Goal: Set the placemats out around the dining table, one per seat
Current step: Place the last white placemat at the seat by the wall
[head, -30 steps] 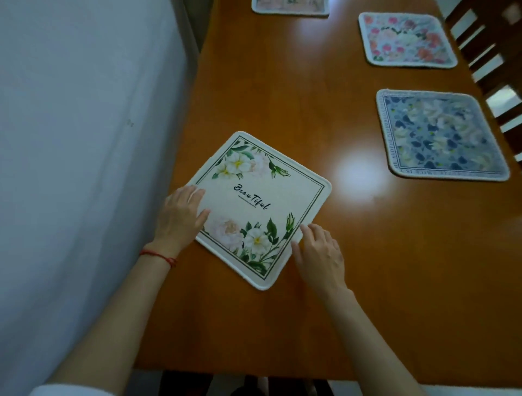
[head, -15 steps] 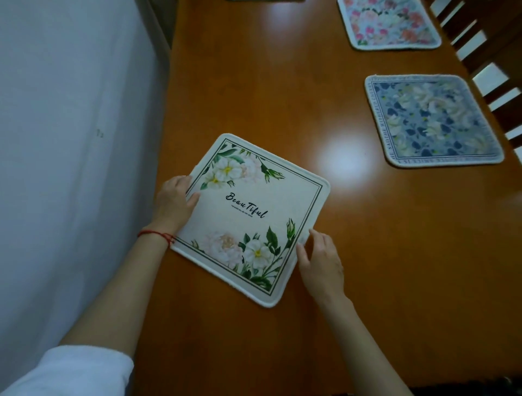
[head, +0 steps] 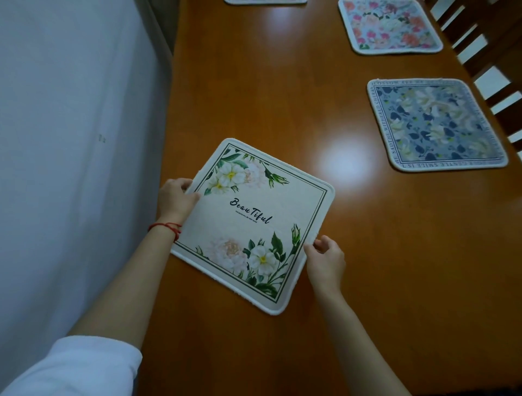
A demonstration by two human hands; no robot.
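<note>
Head view: the cream mat (head: pixel 254 223) sits askew near the surface's (head: pixel 282 99) 9 o'clock edge, left hand (head: pixel 176 199) and right hand (head: pixel 324 261) each with grip pinched on opposite edges. It looks light and floppy, best held there. Four mats show: cream, blue (head: pixel 435 124), pink (head: pixel 389 26), one sliver (head: pixel 265 1) at 12 o'clock.

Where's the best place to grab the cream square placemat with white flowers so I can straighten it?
Pinch two opposite edges of the cream floral placemat, as the left hand and right hand do, coming from either side. It lies flat, thin and skewed on the wooden table, so only its edges likely offer purchase.
</note>
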